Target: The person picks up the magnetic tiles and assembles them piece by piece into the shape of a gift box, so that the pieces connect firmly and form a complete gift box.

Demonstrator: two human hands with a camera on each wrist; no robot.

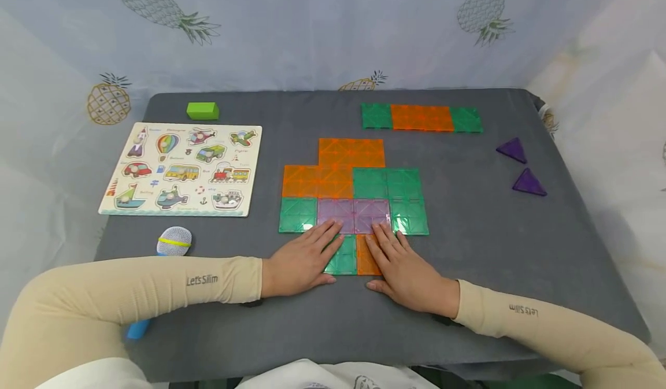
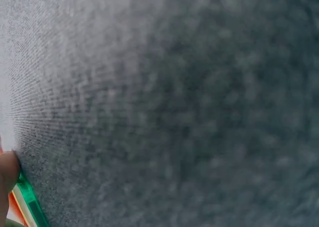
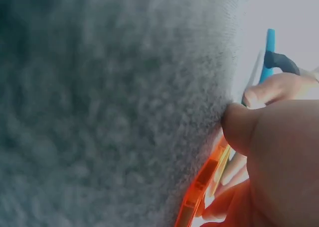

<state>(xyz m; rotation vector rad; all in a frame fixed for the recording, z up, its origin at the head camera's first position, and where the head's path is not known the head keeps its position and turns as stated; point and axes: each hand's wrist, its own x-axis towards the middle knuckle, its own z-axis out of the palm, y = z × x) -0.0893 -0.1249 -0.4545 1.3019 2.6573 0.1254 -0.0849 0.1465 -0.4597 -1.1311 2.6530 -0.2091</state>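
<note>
On the grey table lies a flat layout of translucent square tiles, with orange tiles [image 1: 351, 152] at the top, green tiles [image 1: 403, 184] at the sides and two light purple tiles [image 1: 372, 208] in the middle. My left hand [image 1: 302, 262] rests with extended fingers over the lower green tile [image 1: 344, 256], fingertips at a purple tile. Over the lower orange tile [image 1: 365, 257] lies my right hand [image 1: 408, 273], its fingers likewise straight. In the right wrist view the thumb [image 3: 239, 125] is beside an orange tile's edge [image 3: 202, 179]. Mostly tablecloth fills the left wrist view.
At the back, a row of green and orange tiles [image 1: 421, 117] lies apart. Two dark purple triangles [image 1: 529, 182] are at right. A vehicle puzzle board [image 1: 203, 134], a green block [image 1: 203, 111] and a toy microphone [image 1: 174, 241] occupy the left side.
</note>
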